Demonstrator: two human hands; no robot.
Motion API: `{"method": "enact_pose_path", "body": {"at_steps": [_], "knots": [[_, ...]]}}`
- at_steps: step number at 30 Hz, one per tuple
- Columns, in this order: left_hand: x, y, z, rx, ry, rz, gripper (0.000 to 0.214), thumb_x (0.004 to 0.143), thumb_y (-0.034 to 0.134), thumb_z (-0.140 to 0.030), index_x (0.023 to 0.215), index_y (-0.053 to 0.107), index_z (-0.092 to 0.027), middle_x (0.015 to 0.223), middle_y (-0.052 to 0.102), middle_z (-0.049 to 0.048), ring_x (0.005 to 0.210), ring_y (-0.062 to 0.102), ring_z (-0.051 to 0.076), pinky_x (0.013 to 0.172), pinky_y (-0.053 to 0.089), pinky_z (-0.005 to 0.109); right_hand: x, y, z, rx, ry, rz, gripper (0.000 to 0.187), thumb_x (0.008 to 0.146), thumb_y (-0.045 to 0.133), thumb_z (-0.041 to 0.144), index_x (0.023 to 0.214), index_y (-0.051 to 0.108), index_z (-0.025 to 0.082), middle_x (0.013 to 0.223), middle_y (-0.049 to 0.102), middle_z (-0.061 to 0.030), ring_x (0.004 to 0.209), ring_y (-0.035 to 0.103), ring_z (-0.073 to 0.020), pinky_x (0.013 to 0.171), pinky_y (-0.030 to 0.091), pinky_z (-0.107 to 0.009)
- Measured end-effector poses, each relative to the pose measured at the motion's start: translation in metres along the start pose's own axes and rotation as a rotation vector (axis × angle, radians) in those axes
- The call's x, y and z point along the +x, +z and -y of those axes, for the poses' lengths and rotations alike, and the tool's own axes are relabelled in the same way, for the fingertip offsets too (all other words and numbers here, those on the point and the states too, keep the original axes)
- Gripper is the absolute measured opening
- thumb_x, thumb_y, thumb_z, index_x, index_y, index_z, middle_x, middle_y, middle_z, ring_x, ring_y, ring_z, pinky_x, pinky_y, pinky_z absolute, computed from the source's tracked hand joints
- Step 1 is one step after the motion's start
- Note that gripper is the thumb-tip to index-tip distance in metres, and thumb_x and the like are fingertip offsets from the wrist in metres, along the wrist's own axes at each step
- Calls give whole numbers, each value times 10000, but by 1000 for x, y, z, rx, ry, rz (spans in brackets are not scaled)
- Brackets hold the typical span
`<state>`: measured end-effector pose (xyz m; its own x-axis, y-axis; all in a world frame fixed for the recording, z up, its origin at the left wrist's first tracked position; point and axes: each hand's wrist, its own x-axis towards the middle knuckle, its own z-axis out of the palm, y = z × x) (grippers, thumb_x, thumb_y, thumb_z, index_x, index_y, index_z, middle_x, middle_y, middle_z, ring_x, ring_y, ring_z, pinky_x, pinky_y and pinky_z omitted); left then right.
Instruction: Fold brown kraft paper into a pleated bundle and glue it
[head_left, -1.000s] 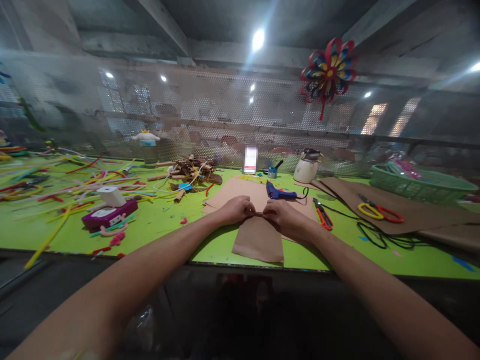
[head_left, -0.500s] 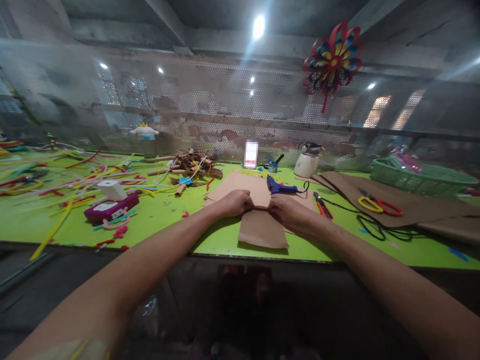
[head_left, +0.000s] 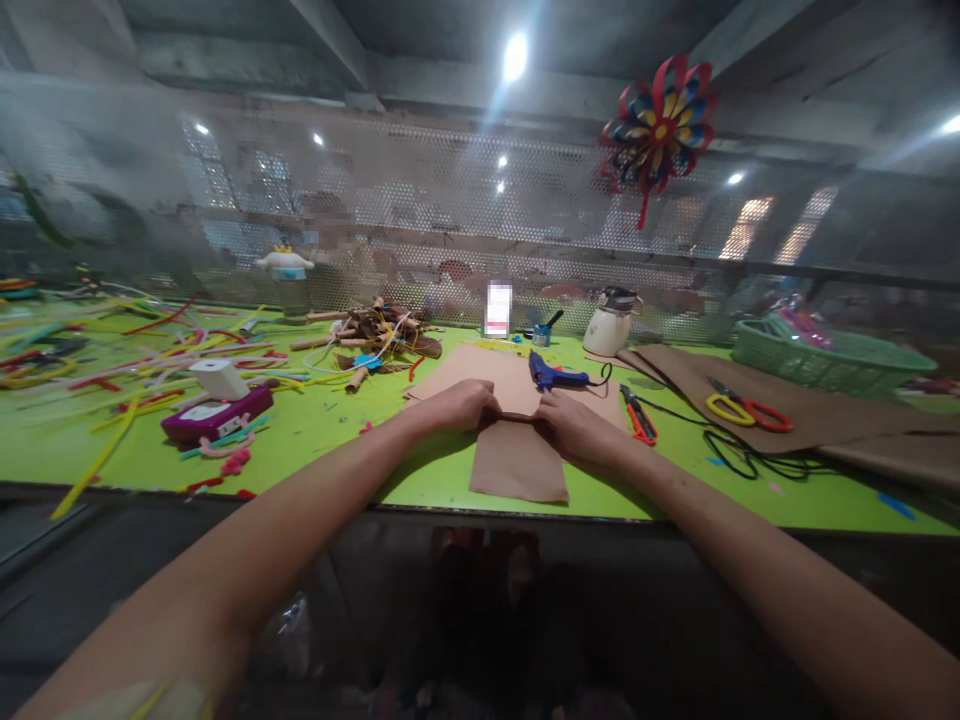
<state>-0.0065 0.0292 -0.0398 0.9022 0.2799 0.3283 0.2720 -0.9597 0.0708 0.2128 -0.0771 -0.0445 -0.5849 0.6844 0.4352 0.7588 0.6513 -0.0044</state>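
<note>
In the head view, the left hand (head_left: pixel 469 405) and the right hand (head_left: pixel 574 425) sit apart, each pinching the narrow, darker far edge of a brown paper piece (head_left: pixel 519 468), which lies near the front of the green table (head_left: pixel 435 482). The step in hand looks like folding or rolling that edge; the next move seems to call for even pressure from the 2 hands to keep it straight. A blue glue gun (head_left: pixel 559 378) lies just beyond the right hand on larger paper sheets (head_left: pixel 465 370), limiting room forward. An orange utility knife (head_left: pixel 640 417) lies near the right forearm; whether its blade is out, I cannot tell. Scissors (head_left: pixel 744 408) lie farther right; a purple power strip (head_left: pixel 217 420) and a long yellow strip (head_left: pixel 99 456) lie well apart, leftward.
</note>
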Motion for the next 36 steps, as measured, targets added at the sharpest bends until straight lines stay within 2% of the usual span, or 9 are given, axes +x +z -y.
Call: {"method": "enact_pose_path", "body": {"at_steps": [5, 13, 16, 19, 22, 27, 31, 36], "knots": [[0, -2, -1, 26, 20, 19, 279, 673, 552, -96, 880, 728, -156, 698, 553, 52, 601, 471, 122, 577, 365, 223, -1, 0, 3, -184, 6, 43, 138, 849, 469, 160, 855, 606, 142, 839, 562, -91, 789, 450, -193, 670, 338, -299], [-3, -10, -13, 41, -2, 45, 299, 679, 520, -69, 864, 728, -177, 736, 568, 56, 668, 512, 131, 611, 376, 212, 3, -3, 8, -280, -64, 115, 178, 866, 448, 137, 804, 615, 136, 785, 548, -92, 759, 440, -191, 657, 328, -295], [0, -11, -15, -9, -70, 45, 284, 675, 518, -87, 849, 727, -169, 784, 600, 61, 744, 530, 147, 667, 384, 214, 6, -2, 7, -324, -93, 181, 167, 856, 467, 109, 799, 623, 122, 766, 551, -103, 770, 447, -201, 642, 331, -299], [6, -12, -15, -144, -254, 21, 236, 756, 489, -211, 781, 708, -127, 734, 617, 48, 687, 518, 141, 640, 374, 220, 5, -3, 7, -361, -111, 215, 130, 834, 494, 85, 807, 617, 113, 775, 549, -107, 781, 453, -204, 646, 343, -298], [11, -11, -14, -250, -387, -7, 401, 845, 391, -357, 687, 659, -105, 593, 556, 22, 566, 451, 118, 550, 329, 225, 4, -8, 10, -386, -126, 183, 136, 817, 486, 70, 884, 600, 104, 831, 539, -109, 790, 447, -203, 664, 359, -298], [9, -13, -13, -441, -441, 78, 480, 829, 417, -499, 547, 532, -127, 496, 408, -20, 476, 324, 80, 485, 251, 231, 13, -19, 20, -426, -89, 51, 145, 811, 473, 78, 913, 571, 110, 873, 514, -123, 832, 416, -234, 702, 357, -331], [2, -24, -20, -526, -417, 118, 489, 791, 462, -568, 577, 536, -134, 511, 391, -25, 474, 292, 74, 470, 224, 235, 19, -18, 25, -382, -66, 2, 156, 835, 438, 65, 903, 565, 124, 870, 501, -117, 849, 412, -230, 714, 349, -329], [-1, -29, -27, -598, -466, 130, 439, 808, 460, -523, 681, 607, -130, 511, 452, -3, 463, 350, 90, 461, 258, 237, 17, -9, 20, -289, 25, -101, 161, 846, 437, 109, 912, 579, 147, 836, 486, -93, 826, 412, -214, 671, 353, -301]]}}
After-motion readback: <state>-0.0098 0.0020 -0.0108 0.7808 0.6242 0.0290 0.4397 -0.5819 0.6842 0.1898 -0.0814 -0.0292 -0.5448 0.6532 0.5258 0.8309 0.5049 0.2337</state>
